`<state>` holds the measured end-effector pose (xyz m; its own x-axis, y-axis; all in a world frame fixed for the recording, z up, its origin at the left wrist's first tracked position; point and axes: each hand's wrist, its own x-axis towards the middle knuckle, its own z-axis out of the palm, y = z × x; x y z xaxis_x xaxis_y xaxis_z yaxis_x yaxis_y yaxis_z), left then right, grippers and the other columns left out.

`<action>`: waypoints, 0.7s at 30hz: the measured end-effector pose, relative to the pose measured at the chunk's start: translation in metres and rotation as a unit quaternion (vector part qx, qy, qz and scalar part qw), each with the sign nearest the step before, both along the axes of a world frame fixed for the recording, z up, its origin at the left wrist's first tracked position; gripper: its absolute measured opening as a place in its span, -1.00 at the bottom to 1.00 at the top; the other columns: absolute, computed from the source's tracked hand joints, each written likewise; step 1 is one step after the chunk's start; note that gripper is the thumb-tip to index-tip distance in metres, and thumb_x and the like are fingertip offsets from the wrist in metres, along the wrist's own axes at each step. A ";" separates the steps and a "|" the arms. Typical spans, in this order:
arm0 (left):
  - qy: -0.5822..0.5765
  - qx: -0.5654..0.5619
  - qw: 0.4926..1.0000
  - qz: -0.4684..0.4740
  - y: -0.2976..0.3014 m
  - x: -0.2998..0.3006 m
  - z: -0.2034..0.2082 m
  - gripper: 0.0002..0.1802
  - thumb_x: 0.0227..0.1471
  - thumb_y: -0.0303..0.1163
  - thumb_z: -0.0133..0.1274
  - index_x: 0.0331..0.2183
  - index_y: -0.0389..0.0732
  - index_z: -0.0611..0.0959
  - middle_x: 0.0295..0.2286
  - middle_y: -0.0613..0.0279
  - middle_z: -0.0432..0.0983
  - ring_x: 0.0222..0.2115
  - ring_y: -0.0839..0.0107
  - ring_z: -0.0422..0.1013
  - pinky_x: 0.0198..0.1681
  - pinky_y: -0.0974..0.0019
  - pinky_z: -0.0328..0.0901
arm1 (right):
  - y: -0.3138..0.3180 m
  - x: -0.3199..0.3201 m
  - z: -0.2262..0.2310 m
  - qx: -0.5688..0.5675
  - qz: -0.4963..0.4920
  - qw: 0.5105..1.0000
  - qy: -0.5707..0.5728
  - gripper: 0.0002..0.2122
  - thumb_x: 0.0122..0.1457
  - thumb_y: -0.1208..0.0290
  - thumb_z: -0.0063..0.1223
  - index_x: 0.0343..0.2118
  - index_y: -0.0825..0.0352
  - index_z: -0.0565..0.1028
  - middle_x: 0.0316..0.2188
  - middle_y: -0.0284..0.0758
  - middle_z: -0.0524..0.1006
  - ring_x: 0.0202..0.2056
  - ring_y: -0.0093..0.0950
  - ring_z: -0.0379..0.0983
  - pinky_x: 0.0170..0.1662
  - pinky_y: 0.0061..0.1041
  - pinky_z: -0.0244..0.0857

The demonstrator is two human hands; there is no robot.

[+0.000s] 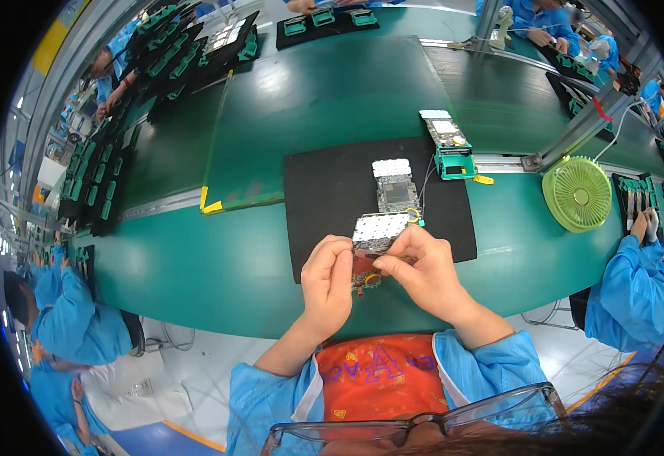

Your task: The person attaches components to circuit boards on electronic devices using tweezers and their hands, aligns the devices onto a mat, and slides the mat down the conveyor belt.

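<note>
Over the near part of a black mat (pixel 324 190), both my hands hold a circuit board (pixel 377 228) tilted up. Its upper part is covered with white round pads; a reddish film or panel and a round yellow-rimmed part show lower down. My left hand (pixel 327 283) pinches the board's left edge. The thumb and fingers of my right hand (pixel 428 275) are closed on its right side, partly hiding it. Just beyond lies a second circuit board (pixel 397 191), white-padded at its far end, with thin wires at its right.
Right of the mat, another circuit board (pixel 444 131) sits with a green plastic holder (pixel 455 164). A green fan (pixel 577 194) stands farther right by a metal post (pixel 586 125). Black trays with green holders (pixel 89 171) line the left. Co-workers in blue sit around the green table (pixel 180 281).
</note>
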<state>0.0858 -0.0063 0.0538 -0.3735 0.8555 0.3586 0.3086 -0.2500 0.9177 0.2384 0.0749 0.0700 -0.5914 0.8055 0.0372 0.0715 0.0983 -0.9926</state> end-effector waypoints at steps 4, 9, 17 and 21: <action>-0.116 0.018 0.993 -0.001 0.001 0.009 -0.005 -0.92 0.10 -0.64 -0.03 -0.45 -0.37 0.45 -0.44 0.22 0.36 -0.48 0.60 0.32 -0.47 0.54 0.24 | 0.000 -0.002 -0.003 -0.032 0.017 0.999 0.009 -0.85 0.06 0.60 0.20 -0.45 0.44 0.40 -0.47 -0.28 0.58 -0.38 -0.60 0.53 -0.32 -0.60 0.43; -0.011 0.037 0.999 0.025 0.001 0.004 -0.011 -0.88 0.07 -0.61 0.02 -0.48 -0.34 0.43 -0.48 0.22 0.37 -0.53 0.57 0.30 -0.50 0.51 0.23 | -0.002 -0.004 -0.007 -0.029 0.015 0.999 0.011 -0.86 0.06 0.61 0.19 -0.44 0.44 0.40 -0.46 -0.24 0.59 -0.35 -0.55 0.56 -0.28 -0.58 0.45; 0.015 0.018 0.999 0.037 0.005 0.000 -0.006 -0.91 0.03 -0.59 0.06 -0.46 -0.32 0.46 -0.53 0.20 0.38 -0.53 0.52 0.31 -0.47 0.44 0.23 | 0.015 0.001 -0.009 0.159 0.050 0.983 -0.072 -0.77 0.04 0.43 0.26 -0.41 0.36 0.38 -0.60 -0.28 0.51 -0.52 -0.48 0.53 -0.44 -0.52 0.38; -0.096 -0.115 0.984 0.100 0.022 -0.030 -0.010 -0.87 0.08 -0.54 0.04 -0.45 -0.39 0.48 -0.52 0.31 0.44 -0.52 0.60 0.30 -0.45 0.48 0.23 | 0.066 0.020 -0.010 0.265 -0.105 0.957 -0.046 -0.71 -0.02 0.33 0.27 -0.33 0.37 0.43 -0.50 -0.18 0.50 -0.47 -0.28 0.49 -0.42 -0.37 0.34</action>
<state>0.0555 0.0153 0.0439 -0.5839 0.8087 0.0711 0.1461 0.0186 0.9891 0.2589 0.1411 0.0596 -0.4398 0.7890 0.4291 0.2296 0.5607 -0.7956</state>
